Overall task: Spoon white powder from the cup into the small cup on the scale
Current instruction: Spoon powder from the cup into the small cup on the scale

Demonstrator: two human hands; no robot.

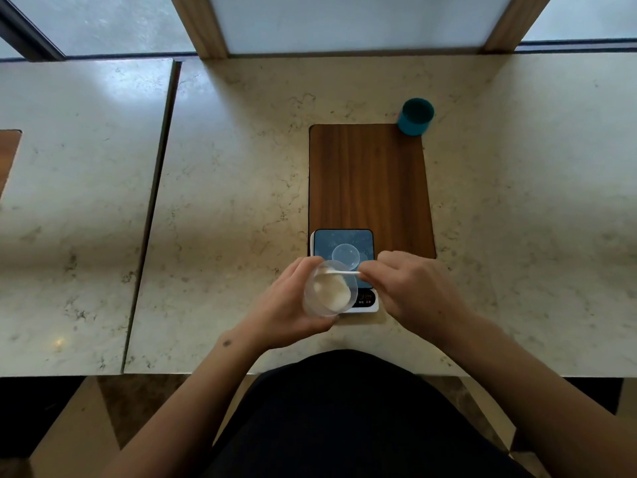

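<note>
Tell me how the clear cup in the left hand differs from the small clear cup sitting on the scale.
The cup in the left hand is bigger and holds white powder; the small cup on the scale looks empty. The bigger cup is lifted and tilted in the left hand, with a white spoon from the right hand dipped in; the small cup rests on the scale untouched. Both are clear plastic.

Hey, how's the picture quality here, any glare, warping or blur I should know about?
Head view: window glare washes the left countertop; wide-angle warping bows the counter edges; the scale display is too blurred to read; the clear small cup nearly vanishes against the scale's blue plate; hands are slightly soft.
</note>
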